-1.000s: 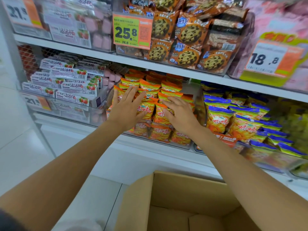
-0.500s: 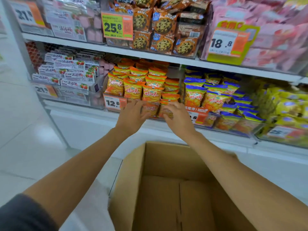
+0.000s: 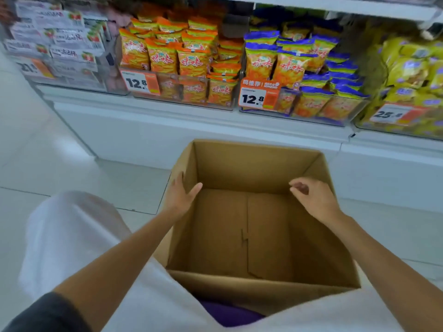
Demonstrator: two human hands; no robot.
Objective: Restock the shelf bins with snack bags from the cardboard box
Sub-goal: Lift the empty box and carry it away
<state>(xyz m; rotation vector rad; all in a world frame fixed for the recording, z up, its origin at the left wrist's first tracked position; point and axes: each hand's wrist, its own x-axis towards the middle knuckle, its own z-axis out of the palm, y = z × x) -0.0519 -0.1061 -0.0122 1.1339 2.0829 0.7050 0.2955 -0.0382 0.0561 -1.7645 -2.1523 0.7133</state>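
Note:
The open cardboard box [image 3: 254, 152] sits on the floor in front of me, and only its bare bottom flaps show inside. My left hand [image 3: 178, 197] straddles the top of the box's left wall, straight fingers outside and thumb inside. Over the right side of the opening hovers my right hand [image 3: 314, 197], fingers loosely curled, holding nothing. On the shelf above, a clear bin holds several orange snack bags [image 3: 191, 61]. The bin to its right holds several blue-topped snack bags [image 3: 287, 65].
Yellow bags [image 3: 412, 68] fill the bin at far right, and white strawberry-print boxes [image 3: 60, 37] the one at far left. Price tags reading 12.8 [image 3: 139, 81] hang on the bin fronts. The white shelf base [image 3: 191, 130] stands just behind the box. My white-clad knee [image 3: 72, 236] is left of it.
Both hands have drawn back from the orange bags and come down to the box. The view has tilted down, and the empty box now fills the foreground.

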